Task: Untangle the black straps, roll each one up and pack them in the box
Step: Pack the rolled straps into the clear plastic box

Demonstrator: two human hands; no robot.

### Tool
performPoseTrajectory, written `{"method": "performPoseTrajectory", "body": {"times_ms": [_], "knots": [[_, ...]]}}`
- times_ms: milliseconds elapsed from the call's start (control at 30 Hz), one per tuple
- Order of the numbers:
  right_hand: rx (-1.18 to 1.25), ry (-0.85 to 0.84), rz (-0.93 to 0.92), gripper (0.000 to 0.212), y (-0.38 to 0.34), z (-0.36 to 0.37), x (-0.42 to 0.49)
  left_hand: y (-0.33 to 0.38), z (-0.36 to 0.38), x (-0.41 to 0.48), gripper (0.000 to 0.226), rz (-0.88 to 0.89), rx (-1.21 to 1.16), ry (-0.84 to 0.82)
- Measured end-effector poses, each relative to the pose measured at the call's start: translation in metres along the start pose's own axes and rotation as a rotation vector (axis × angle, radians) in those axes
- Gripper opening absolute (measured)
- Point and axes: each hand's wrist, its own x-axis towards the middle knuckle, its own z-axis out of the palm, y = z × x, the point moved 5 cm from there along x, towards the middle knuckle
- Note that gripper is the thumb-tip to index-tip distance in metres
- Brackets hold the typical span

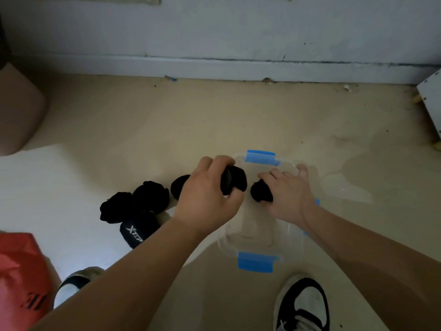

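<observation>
Dim shot, see-through plastic box hard to read tbh, only blue clips pop. Fuzzy black roll at box's far-left rim, left hand fingers wrapped round it. Second roll in box, half hidden, right hand fingers curled on it. Four spare rolls on floor left of box, one with white logo.

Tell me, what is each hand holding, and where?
The left hand grips a rolled black strap around its sides; the right hand holds a second roll by its edge.
</observation>
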Motion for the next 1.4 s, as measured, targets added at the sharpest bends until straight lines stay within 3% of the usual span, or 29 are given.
{"method": "performPoseTrajectory", "body": {"times_ms": [100,200,300,367,533,667,800,867,933,1033,1133,1200,1300,1400], "knots": [[0.065,0.075,0.017,0.061,0.006,0.003,0.0,0.013,0.031,0.008,0.052,0.114,0.128,-0.211],[0.102,0.174,0.028,0.048,0.011,0.01,-0.001,0.021,0.062,0.018,0.04,0.253,0.503,-0.35],[0.087,0.281,0.0,0.044,0.012,0.015,0.001,0.023,0.081,0.036,0.02,0.229,0.749,-0.485],[0.039,0.319,-0.019,0.042,0.01,0.018,0.004,0.018,0.088,0.05,0.022,0.188,0.804,-0.499],[0.079,0.439,0.066,0.037,0.009,0.017,0.009,0.005,0.105,0.07,0.027,0.222,0.847,-0.369],[0.096,0.509,0.128,0.038,0.007,0.009,0.005,-0.005,0.108,0.068,0.041,0.354,0.788,-0.143],[0.084,0.498,0.061,0.03,-0.002,0.0,-0.005,-0.01,0.087,0.054,0.019,0.496,0.556,0.024],[0.117,0.59,-0.004,0.023,-0.012,-0.015,-0.011,-0.015,0.07,0.042,0.021,0.464,0.431,0.078],[0.225,0.656,-0.127,0.017,-0.034,-0.033,-0.016,-0.025,0.047,0.032,0.033,0.303,0.332,0.149],[0.422,0.57,-0.282,0.018,-0.081,-0.052,-0.013,-0.055,0.005,0.024,0.044,-0.159,0.168,0.114],[0.494,0.344,-0.358,0.035,-0.13,-0.063,-0.002,-0.101,-0.022,0.009,0.06,-0.456,0.394,-0.195],[0.419,0.185,-0.4,0.047,-0.159,-0.063,0.005,-0.134,-0.032,-0.006,0.077,-0.509,0.529,-0.317],[0.261,0.041,-0.412,0.064,-0.188,-0.061,0.019,-0.169,-0.035,-0.017,0.099,-0.496,0.575,-0.343],[0.196,-0.077,-0.361,0.076,-0.199,-0.046,0.035,-0.176,-0.03,-0.017,0.098,-0.397,0.613,-0.352]]}}
